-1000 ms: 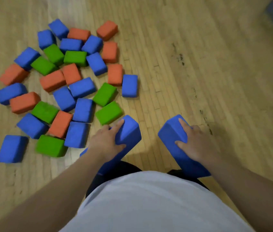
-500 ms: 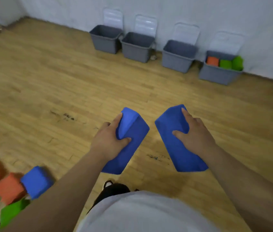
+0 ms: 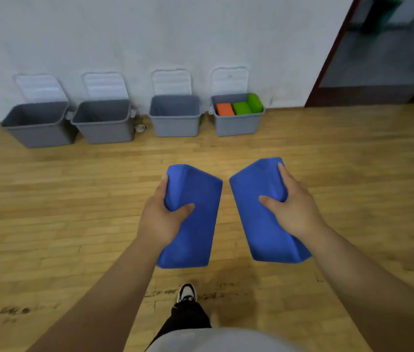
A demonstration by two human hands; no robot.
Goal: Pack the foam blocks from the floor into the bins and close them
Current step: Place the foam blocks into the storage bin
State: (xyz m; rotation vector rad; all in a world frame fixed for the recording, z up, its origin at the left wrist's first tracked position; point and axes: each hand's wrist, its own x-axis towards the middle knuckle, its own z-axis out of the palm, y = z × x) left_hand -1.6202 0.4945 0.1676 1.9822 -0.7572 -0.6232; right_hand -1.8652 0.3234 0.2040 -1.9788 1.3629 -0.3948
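Observation:
My left hand (image 3: 161,219) grips a blue foam block (image 3: 195,224) held out in front of me. My right hand (image 3: 292,209) grips a second blue foam block (image 3: 259,224) beside it. Along the white wall stand several grey bins with their lids tipped open against the wall. The rightmost bin (image 3: 237,124) holds an orange block (image 3: 224,109) and two green blocks (image 3: 241,107). The bin to its left (image 3: 174,123) looks empty, as do the two bins further left (image 3: 104,130) (image 3: 39,133). The pile of blocks on the floor is out of view.
Bare wooden floor (image 3: 73,199) stretches between me and the bins. A small round object (image 3: 140,127) lies by the wall between the middle bins. A dark doorway (image 3: 378,54) opens at the upper right. My shoe (image 3: 187,292) is stepping forward below the blocks.
The view has swung away from the block pile and now faces the row of bins squarely, closer than before. Both hands still carry their blue blocks.

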